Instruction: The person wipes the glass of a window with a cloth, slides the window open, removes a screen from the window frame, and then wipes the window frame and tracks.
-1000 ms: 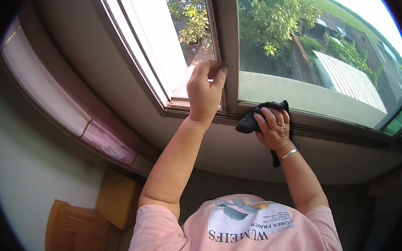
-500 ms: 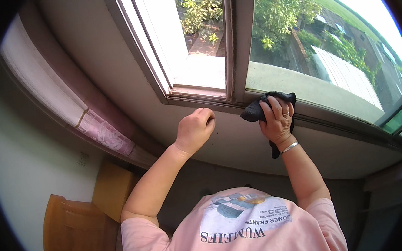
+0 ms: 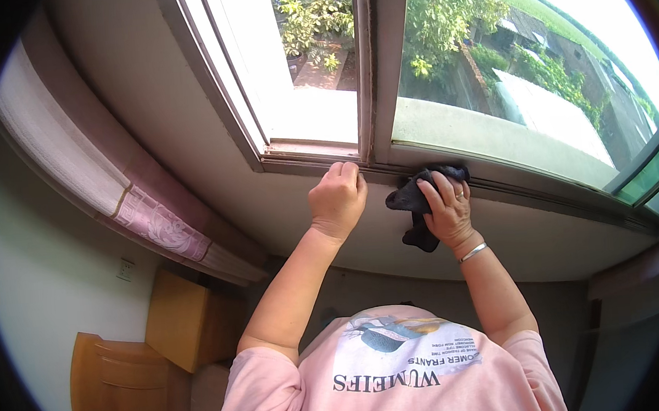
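Note:
My right hand [image 3: 449, 211] presses a bunched black cloth [image 3: 411, 197] against the lower rail of the window frame [image 3: 507, 180], right of the upright between the panes. A loose end of the cloth hangs down the wall below my fingers. A ring and a silver bracelet are on this hand and wrist. Further left, my left hand [image 3: 337, 197] is closed, knuckles up, at the edge of the bottom track [image 3: 296, 164] under the open part of the window. Its curled fingers hide whatever they may hold.
A glass pane [image 3: 481, 80] fills the window's right part. Pale and pink curtains [image 3: 159, 229] hang on the left. Below them stand a wooden cabinet [image 3: 177, 319] and a curved wooden headboard [image 3: 121, 388]. A wall socket [image 3: 125, 269] sits beside the curtain.
My left hand has moved up and right, onto the window frame's lower edge. My right hand and the black cloth have shifted slightly down and left, and the cloth has folded differently.

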Demonstrator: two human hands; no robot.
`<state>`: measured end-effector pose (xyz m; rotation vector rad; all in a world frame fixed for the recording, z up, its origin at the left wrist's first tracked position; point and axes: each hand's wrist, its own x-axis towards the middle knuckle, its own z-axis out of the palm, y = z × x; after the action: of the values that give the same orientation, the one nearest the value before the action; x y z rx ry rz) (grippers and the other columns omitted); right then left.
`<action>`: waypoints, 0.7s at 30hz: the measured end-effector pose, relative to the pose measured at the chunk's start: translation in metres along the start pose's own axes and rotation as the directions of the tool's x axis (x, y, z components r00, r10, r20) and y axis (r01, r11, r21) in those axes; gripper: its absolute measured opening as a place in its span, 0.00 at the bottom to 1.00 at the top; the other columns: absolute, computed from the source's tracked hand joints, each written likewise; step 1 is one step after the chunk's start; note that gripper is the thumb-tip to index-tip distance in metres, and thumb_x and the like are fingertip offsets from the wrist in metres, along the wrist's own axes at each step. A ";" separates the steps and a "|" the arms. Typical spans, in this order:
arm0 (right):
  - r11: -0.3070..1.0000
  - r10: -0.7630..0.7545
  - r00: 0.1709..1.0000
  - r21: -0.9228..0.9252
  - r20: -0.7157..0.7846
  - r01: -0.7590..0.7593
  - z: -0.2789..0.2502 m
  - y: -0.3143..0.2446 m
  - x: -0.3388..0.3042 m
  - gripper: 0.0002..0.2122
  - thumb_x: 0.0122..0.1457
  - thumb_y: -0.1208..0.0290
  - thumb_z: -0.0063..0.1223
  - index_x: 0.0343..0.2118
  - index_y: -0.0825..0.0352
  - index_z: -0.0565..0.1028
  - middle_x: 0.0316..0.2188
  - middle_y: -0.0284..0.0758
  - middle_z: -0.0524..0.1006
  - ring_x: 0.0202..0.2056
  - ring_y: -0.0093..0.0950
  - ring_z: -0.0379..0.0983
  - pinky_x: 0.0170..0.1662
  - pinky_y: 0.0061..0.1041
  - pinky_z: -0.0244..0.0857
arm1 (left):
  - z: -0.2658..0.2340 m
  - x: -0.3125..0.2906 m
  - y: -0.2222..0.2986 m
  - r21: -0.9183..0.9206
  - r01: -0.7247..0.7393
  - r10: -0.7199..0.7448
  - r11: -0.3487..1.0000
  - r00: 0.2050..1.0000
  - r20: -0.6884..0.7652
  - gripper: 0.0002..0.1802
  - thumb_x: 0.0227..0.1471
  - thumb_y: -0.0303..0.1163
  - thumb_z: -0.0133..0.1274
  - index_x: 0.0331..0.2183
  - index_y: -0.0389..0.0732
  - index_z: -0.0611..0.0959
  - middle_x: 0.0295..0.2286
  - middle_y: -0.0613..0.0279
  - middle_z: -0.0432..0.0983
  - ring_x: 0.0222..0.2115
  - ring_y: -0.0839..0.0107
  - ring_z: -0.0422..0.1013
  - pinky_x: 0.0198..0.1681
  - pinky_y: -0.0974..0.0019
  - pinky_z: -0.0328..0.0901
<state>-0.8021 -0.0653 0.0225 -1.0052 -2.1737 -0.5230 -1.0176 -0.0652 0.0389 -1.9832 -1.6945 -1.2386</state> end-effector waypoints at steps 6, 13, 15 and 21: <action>1.000 0.027 0.999 -0.001 0.027 -0.027 -0.004 -0.006 0.003 0.30 0.28 0.74 0.59 0.43 0.56 0.69 0.45 0.33 0.64 0.46 0.32 0.61 0.47 0.35 0.53 | 0.006 0.010 0.011 0.009 0.015 -0.015 1.000 1.000 0.016 0.06 0.41 0.30 0.53 0.26 0.42 0.73 0.22 0.61 0.70 0.22 0.62 0.70 0.22 0.63 0.64; 0.994 -0.069 0.994 0.088 0.079 0.062 -0.001 -0.018 0.022 0.23 0.37 0.75 0.53 0.42 0.60 0.69 0.46 0.36 0.65 0.47 0.33 0.61 0.48 0.33 0.55 | -0.022 -0.038 -0.024 0.032 -0.079 0.066 0.996 0.950 0.306 0.05 0.43 0.33 0.51 0.23 0.43 0.74 0.22 0.62 0.71 0.22 0.63 0.71 0.21 0.62 0.65; 0.973 -0.203 0.975 0.135 0.089 0.190 0.013 -0.030 0.037 0.20 0.39 0.76 0.51 0.41 0.61 0.70 0.48 0.37 0.64 0.49 0.33 0.60 0.50 0.33 0.54 | -0.031 -0.049 -0.032 0.038 -0.133 0.095 0.990 0.854 0.511 0.07 0.42 0.35 0.51 0.23 0.43 0.75 0.23 0.61 0.71 0.23 0.62 0.71 0.22 0.61 0.66; 0.956 -0.291 0.944 0.078 0.156 0.282 0.037 -0.046 0.045 0.14 0.43 0.73 0.47 0.36 0.62 0.72 0.50 0.31 0.63 0.51 0.28 0.58 0.53 0.32 0.53 | -0.038 -0.079 -0.076 0.107 -0.013 -0.062 0.994 0.738 0.672 0.11 0.43 0.39 0.51 0.26 0.42 0.77 0.24 0.59 0.71 0.27 0.59 0.70 0.27 0.58 0.66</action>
<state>-0.8738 -0.0490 0.0259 -0.7270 -2.4896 -0.5246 -1.0992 -0.1225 -0.0203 -2.5322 -2.0256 -0.3956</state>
